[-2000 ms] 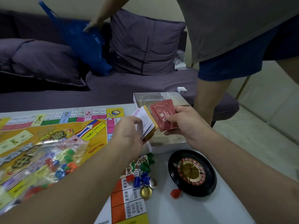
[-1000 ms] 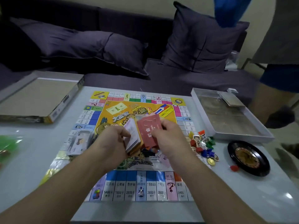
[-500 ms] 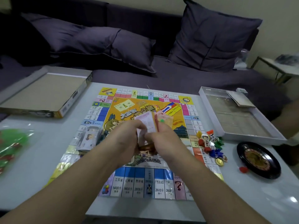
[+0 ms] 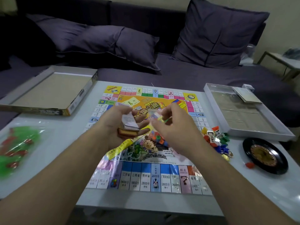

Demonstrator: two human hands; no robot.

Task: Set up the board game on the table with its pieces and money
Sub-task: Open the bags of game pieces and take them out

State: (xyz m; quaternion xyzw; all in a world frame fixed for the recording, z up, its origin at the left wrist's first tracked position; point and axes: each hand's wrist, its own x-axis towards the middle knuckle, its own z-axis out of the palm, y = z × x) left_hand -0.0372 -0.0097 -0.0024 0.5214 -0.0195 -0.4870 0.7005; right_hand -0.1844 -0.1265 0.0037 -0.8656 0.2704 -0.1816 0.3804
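Game board [image 4: 146, 174], flat, glossy, printed in bright squares, spread across the middle of the white table [image 4: 68, 143], reaching almost to its near edge. Above the board's centre, both hands. Left hand [image 4: 116, 127] cupped palm-up round a stack of cards [image 4: 129, 127], thin paper ones fanned loose on top, thicker orange-edged ones below. Right hand [image 4: 175, 127] just beside it, fingers curled, pinching a small clear plastic bag [image 4: 158, 116] with coloured bits inside; contents blurred. Under the right hand, on the board, a small heap of coloured plastic pieces [image 4: 157, 138].

By the board's right edge, a cluster of tokens [image 4: 215, 140]: red, green, blue plastic, a white die, two gold coins. Toward the table's right edge, one round black roulette wheel [image 4: 264, 156], one small red piece [image 4: 249, 165] just beside it. At the far right corner, one shallow white box tray [image 4: 276, 130] holding a folded paper. At the far left corner, one cardboard box lid [image 4: 48, 95], upside down, overhanging. Near the left edge, one crinkled clear bag of green and red pieces [image 4: 16, 151].
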